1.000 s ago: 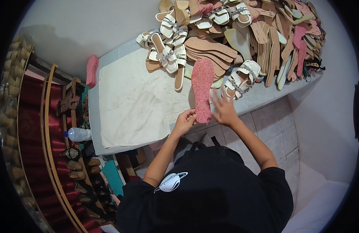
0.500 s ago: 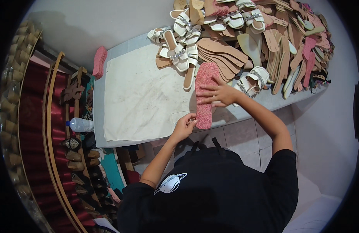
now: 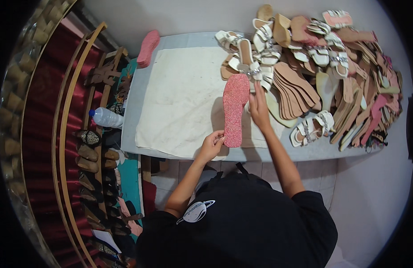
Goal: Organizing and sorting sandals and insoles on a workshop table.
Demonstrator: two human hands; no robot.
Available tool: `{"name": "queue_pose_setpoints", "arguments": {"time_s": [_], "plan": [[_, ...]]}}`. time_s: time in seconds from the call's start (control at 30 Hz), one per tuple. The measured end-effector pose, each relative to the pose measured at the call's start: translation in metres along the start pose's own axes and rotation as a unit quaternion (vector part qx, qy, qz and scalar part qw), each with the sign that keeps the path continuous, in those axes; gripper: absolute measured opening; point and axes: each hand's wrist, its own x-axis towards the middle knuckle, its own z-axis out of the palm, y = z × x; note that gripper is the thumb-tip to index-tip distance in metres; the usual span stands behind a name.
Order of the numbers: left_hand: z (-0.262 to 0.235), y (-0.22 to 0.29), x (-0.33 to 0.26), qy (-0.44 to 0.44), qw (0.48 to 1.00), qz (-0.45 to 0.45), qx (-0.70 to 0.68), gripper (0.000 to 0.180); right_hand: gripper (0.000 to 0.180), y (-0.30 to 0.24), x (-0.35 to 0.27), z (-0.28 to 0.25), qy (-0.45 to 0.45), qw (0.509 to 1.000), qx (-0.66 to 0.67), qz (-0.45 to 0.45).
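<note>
The left hand (image 3: pixel 213 145) pinched a pink insole (image 3: pixel 236 111), not yet set on the tabletop (image 3: pixel 313 154), the right hand's (image 3: pixel 258 109) grip unfolded and empty beside it, a pink stack (image 3: pixel 148 49) leftward.

Pale walls (image 3: pixel 206 18) stand at 12 and 4 o'clock; a grey table (image 3: pixel 304 154) spans 11 to 3, floor tiles (image 3: pixel 316 174) show at 4, wooden rack (image 3: pixel 63 138) and red curtain (image 3: pixel 40 134) at 9.
</note>
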Motion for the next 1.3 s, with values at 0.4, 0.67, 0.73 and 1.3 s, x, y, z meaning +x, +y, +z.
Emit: {"name": "queue_pose_setpoints", "arguments": {"time_s": [0.4, 0.67, 0.73, 1.3], "plan": [[-0.142, 0.030, 0.043, 0.051, 0.998, 0.039, -0.003, 0.026, 0.043, -0.092, -0.037, 0.136, -0.113, 0.932, 0.246, 0.242], [-0.241, 0.038, 0.067, 0.125, 0.989, 0.080, 0.008, 0.033, 0.041, -0.111, 0.016, 0.236, -0.106, 0.919, 0.292, 0.244], [-0.262, 0.045, 0.079, 0.140, 0.987, 0.082, 0.012, 0.033, 0.040, -0.111, 0.032, 0.260, -0.103, 0.912, 0.302, 0.257], [-0.415, 0.092, 0.217, 0.198, 0.908, 0.259, 0.264, 0.061, 0.035, -0.092, 0.208, 0.402, -0.087, 0.906, 0.360, 0.203]]}}
